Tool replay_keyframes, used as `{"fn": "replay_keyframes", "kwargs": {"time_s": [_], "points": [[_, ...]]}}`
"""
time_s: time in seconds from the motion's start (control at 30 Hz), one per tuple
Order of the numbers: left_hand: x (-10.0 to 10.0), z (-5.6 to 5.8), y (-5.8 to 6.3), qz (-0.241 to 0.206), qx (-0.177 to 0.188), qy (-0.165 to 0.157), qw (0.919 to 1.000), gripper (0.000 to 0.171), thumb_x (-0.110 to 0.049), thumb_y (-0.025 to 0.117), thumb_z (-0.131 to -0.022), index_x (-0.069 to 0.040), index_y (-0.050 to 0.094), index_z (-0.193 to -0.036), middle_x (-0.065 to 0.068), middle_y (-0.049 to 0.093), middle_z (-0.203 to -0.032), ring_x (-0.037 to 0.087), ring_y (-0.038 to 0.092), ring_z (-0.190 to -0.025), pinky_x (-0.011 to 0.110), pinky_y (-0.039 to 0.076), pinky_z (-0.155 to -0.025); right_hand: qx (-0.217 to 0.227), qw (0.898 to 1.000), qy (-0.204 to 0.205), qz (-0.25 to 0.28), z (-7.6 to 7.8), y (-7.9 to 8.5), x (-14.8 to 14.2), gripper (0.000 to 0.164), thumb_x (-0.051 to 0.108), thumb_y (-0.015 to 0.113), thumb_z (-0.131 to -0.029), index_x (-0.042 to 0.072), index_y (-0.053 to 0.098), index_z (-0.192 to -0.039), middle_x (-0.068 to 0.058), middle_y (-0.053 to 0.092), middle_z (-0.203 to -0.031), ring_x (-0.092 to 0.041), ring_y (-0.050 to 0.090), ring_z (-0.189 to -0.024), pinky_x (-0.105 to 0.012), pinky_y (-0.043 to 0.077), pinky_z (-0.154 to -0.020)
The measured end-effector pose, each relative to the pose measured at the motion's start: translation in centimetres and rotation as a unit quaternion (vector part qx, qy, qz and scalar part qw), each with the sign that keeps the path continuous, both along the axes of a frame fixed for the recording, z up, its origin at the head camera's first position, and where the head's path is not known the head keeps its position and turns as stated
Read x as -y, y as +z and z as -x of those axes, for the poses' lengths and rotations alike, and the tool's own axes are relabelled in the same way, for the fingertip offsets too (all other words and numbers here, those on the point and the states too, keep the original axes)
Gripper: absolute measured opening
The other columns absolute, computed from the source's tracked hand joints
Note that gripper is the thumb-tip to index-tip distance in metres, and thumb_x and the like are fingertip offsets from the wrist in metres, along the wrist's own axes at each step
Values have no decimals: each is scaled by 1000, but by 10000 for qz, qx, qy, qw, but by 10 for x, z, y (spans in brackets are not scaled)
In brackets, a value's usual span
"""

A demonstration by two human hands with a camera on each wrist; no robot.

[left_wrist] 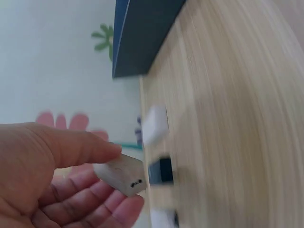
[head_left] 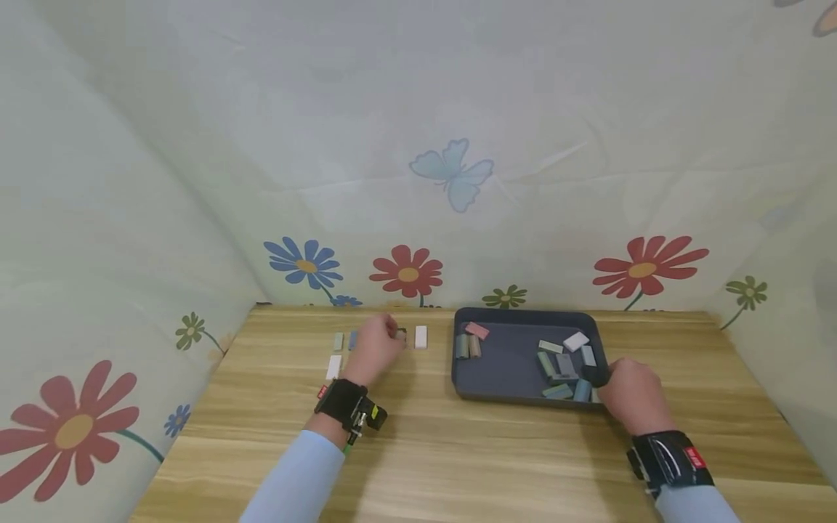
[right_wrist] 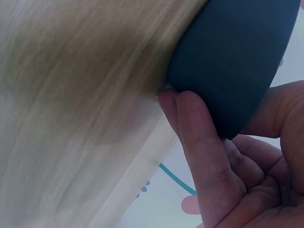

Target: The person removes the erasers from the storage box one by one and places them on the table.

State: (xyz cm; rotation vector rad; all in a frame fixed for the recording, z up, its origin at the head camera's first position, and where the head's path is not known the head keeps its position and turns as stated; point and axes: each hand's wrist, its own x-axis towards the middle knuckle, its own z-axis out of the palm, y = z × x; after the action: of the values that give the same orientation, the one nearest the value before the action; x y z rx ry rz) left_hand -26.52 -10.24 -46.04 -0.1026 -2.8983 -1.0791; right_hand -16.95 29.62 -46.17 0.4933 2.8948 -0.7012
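My left hand [head_left: 374, 354] is over a row of small blocks at the back left of the table. In the left wrist view its thumb and fingers pinch a pale, eraser-like block [left_wrist: 121, 173] with small black marks on its end. Close by on the table are a white block [left_wrist: 155, 124] and a dark block [left_wrist: 160, 171]. My right hand [head_left: 633, 396] grips the near right corner of a dark grey tray [head_left: 503, 367]. The right wrist view shows its thumb and fingers on either side of the tray wall [right_wrist: 228, 52].
Several coloured blocks lie heaped in the tray's right half. A pink block [head_left: 477, 330] and two cylinder-like pieces sit at its left. Left of my left hand are a green block [head_left: 338, 341] and a white one [head_left: 334, 367]. A flowered curtain [head_left: 536, 218] stands behind the table.
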Motion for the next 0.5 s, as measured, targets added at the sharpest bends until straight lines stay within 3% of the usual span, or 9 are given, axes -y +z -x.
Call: {"fn": "replay_keyframes", "kwargs": {"time_s": [0.2,0.33,0.5], "points": [[32,-7,-2,396,74,488,9980,9,-10,64,-77,-7,57,-74,3,52,-65,16,48,-55,26,37,-49,-38,10000,71,57,0,-1,-1,23,3,67,-74,-10,67,-94,-16,60,-73,-26,52,-64,-33,40,-55],[45,-12,-4,354,301,612,9970,26,-3,60,-72,-12,43,-54,-2,38,-49,13,38,-42,25,28,-38,-100,9998,122,86,-1,-1,-1,21,4,67,-75,-9,67,-92,-14,59,-70,-25,51,-62,-32,39,-53],[51,-15,-8,424,447,770,9951,34,0,58,-69,-15,36,-49,-3,32,-44,14,37,-37,25,30,-35,-98,9999,91,102,0,-2,-2,23,4,67,-75,-10,67,-93,-15,59,-71,-25,51,-63,-32,39,-53]]}}
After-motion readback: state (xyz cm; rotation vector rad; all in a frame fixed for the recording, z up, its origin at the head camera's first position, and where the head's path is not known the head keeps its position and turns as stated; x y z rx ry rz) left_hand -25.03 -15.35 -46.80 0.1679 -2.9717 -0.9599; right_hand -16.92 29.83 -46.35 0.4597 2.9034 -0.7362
